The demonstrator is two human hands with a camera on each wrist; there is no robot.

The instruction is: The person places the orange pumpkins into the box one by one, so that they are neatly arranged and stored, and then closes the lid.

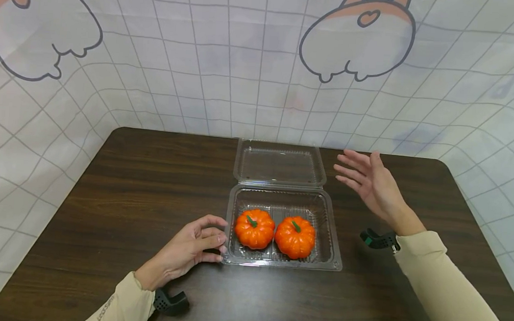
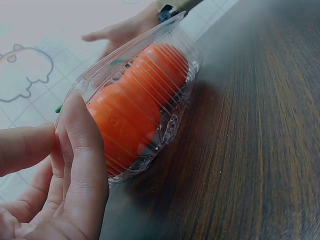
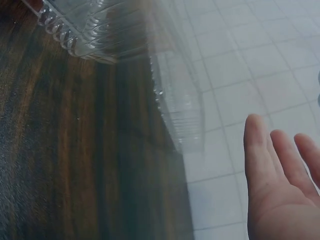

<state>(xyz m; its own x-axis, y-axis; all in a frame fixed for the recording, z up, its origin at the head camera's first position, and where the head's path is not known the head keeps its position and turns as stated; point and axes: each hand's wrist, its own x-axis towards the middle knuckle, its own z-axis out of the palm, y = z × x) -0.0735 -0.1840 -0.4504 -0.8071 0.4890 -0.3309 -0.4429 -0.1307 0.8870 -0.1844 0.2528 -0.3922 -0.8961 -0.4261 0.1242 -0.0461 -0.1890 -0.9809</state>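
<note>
The left hand [image 1: 185,247] pinches the near part of the box's left rim, thumb on one side and forefinger on the other; the light grip probably keeps so thin a shell from sliding. The right hand [image 1: 376,187] holds nothing: its fingers are extended and slightly parted, just beside the lid [image 1: 279,164] and apart from it, perhaps to leave that side free. Each wrist has a black band, showing on the left [image 1: 170,302] and on the right [image 1: 378,240], beyond the cuff of a cream sleeve [image 1: 448,285].

The box [image 1: 331,234] sits on the worktop, below and between the hands in the head view. It is clear, thin plastic, a rounded rectangle with ribbed walls and floor, the ribs likely there to stiffen it. The lid, joined along the far edge by a hinge [image 1: 280,185], is folded back away from the person, which leaves the inside exposed.

Inside, two glossy orange pumpkins, left [image 1: 254,229] and right [image 1: 295,237], stand side by side toward the near left, touching or almost so. Both are squat, lobed and stem-up, with short green stems [image 1: 252,221]; their shine suggests plastic.

The worktop [image 1: 148,198] is dark, streaky wood grain with rounded far corners. Beyond it hangs a pale, wrinkled sheet [image 1: 245,71] with grey grid lines and cartoon animals [image 1: 357,44].
</note>
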